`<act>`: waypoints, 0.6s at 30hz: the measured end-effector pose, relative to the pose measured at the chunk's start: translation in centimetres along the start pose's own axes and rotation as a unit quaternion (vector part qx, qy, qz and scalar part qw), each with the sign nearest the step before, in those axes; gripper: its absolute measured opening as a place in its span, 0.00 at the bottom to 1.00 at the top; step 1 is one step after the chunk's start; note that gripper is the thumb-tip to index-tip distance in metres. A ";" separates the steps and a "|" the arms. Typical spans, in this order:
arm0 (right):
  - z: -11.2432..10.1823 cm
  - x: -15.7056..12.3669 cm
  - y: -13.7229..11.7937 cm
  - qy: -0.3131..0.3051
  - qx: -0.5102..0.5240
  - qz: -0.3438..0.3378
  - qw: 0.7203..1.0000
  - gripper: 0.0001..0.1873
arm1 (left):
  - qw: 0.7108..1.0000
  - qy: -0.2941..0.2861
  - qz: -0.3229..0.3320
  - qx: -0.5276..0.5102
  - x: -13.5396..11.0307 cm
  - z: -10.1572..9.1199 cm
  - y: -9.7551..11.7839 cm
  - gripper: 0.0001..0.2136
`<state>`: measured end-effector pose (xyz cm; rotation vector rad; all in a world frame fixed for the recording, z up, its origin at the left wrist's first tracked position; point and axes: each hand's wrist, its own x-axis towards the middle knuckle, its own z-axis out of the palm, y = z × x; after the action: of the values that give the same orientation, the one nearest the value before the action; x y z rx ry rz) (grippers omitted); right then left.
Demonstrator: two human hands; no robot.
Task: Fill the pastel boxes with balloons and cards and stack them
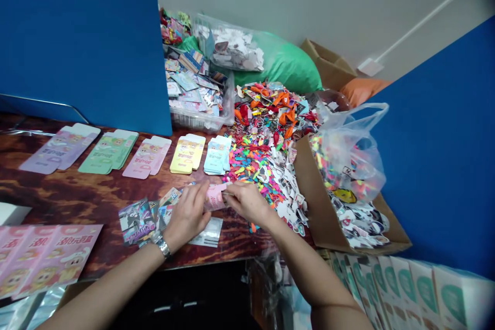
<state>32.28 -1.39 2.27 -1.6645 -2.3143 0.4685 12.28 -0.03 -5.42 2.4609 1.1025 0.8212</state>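
Note:
A small pink printed carton (215,196) lies sideways between my hands, just above the table's front part. My left hand (190,210), with a metal watch at the wrist, grips the carton's left end. At its right end, the fingers of my right hand (248,201) are pinched together on the flap; whether they also hold a small item is hidden. Under and left of my left hand are picture cards (138,220), fanned out and partly covered. A clear plastic sleeve (209,232) lies below the carton.
Flat cartons in purple (46,152), green (106,152), pink (144,159), yellow (186,154) and blue (216,155) line the table. To the right spread loose balloons (251,162) and stickers (290,196), beside a cardboard box (315,201). Blue partitions (85,41) flank the table.

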 end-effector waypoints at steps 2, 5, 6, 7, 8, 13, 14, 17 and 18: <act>0.2 0.2 -0.3 0.026 0.032 0.007 0.999 0.08 | 1.000 0.003 0.006 -0.004 0.2 0.1 0.1 0.36; 0.4 0.2 -0.8 0.053 0.121 -0.012 0.991 0.10 | 0.999 0.022 -0.006 -0.026 0.7 0.2 0.0 0.37; 0.4 0.2 -1.0 0.047 0.148 -0.026 0.988 0.12 | 0.999 0.024 -0.011 -0.030 0.8 0.2 -0.2 0.36; 0.3 0.1 -1.0 0.041 0.168 -0.043 0.984 0.13 | 0.999 0.022 -0.015 -0.034 0.9 0.1 -0.3 0.36; 0.0 0.1 -1.0 0.041 0.182 -0.059 0.981 0.13 | 0.999 0.018 -0.020 -0.038 1.0 0.1 -0.5 0.36; -1.6 1.4 2.3 0.138 0.178 -0.041 0.974 0.09 | 0.995 0.009 -0.064 -0.071 1.0 -0.3 -1.0 0.35; -1.8 2.2 3.8 0.146 0.147 -0.006 0.978 0.10 | 0.995 0.005 -0.070 -0.071 0.9 -0.3 -1.0 0.35; -2.2 5.7 8.9 0.111 -0.011 0.127 0.986 0.17 | 0.995 -0.012 -0.076 -0.065 0.5 -0.3 -1.1 0.35; -2.2 7.1 10.6 0.104 -0.037 0.145 0.983 0.18 | 0.995 -0.019 -0.077 -0.064 0.3 -0.3 -1.1 0.36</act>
<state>40.10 8.74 0.16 -1.9930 -1.9732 0.2506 11.63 0.97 -5.64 2.2461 1.1716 0.7709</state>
